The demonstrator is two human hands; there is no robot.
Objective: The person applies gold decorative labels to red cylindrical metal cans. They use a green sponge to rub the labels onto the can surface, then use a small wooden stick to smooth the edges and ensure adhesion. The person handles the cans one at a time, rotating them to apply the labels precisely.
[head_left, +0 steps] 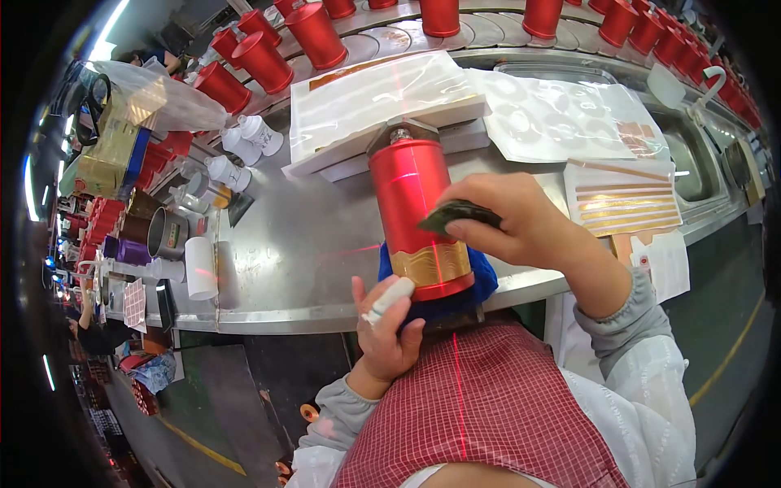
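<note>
Red metallic cylindrical bottle [411, 191] lies at the near edge of the shiny steel workbench [285, 260], neck far, its wavy gold band [431, 265] near, above blue cloth [486, 278]. Right hand [517, 215] pinches a dark green flat pad [460, 215] over the bottle's right side; left hand [384, 337], fingers loosely spread, meets its near left edge with a white-covered finger.
</note>
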